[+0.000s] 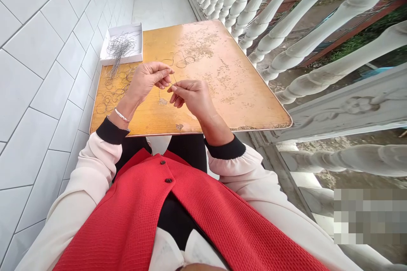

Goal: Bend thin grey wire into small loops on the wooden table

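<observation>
Head-high here, one lone view looks forward and steeply down from above and behind the fingers [180, 92], near the sleeves [241, 166] yet wide enough for the whole bench [248, 101] beneath them.

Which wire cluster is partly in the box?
The dense dark bundle, spilling over the near rim of the white box. The loose loops beside the left hand and farther loops lie on the tabletop.

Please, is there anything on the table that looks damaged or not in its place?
Yes. The tabletop looks worn: dark patchy marks cover parts of it, and a chipped-looking spot lies by the near edge. Thin wire-like strands also spill over the near wall of the white box onto the tabletop, which looks untidy.
</observation>
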`<state>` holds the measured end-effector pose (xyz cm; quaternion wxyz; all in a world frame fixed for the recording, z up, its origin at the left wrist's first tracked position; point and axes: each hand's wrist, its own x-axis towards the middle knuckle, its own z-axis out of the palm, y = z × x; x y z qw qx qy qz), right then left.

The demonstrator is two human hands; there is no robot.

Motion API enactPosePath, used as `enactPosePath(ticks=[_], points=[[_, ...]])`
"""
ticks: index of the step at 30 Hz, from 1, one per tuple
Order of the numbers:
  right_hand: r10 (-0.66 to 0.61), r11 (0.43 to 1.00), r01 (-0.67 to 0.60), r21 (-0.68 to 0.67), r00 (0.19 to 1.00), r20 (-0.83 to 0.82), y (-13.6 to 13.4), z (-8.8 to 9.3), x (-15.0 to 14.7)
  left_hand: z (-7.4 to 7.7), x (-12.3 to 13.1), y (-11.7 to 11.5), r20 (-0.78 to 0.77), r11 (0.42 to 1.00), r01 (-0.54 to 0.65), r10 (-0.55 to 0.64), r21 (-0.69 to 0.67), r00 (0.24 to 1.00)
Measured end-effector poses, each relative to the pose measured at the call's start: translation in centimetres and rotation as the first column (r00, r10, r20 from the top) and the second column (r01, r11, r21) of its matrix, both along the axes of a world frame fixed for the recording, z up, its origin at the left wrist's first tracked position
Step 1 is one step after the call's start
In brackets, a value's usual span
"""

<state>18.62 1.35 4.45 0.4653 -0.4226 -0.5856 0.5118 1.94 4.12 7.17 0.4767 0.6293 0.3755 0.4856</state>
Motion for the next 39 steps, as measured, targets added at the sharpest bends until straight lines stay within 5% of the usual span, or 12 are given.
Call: enactPosePath(ticks=[10,22,30,35,39], points=[[-0.112,0.990,0.108,0.090,0.993,0.032,-0.3,0.1,0.1,0.0,-0.1,-0.8,0.092,0.982,0.024,-0.007,-0.186,0.996],[-0.102,0.993,0.093,0.067,0.986,0.130,0.1,-0.4,-0.4,-0.2,0.6,-1.3,-0.038,0.999,-0.031,0.031,0.007,0.999],[-0.157,0.964,0.104,0.243,0.965,0.209,-0.6,-1.0,-0.6,-0.3,1.8,-0.8,0.051,0.991,-0.054,0.060,-0.126,0.997],[-0.148,0.938,0.106,0.329,0.983,0.108,0.0,-2.1,-0.7,-1.1,3.0,-1.1,0.172,0.975,-0.114,0.148,-0.192,0.974],[-0.090,0.981,0.101,0.166,0.993,-0.074,0.2,-2.5,-0.7,-2.0,2.8,-0.8,0.173,0.984,-0.152,0.166,-0.091,0.971]])
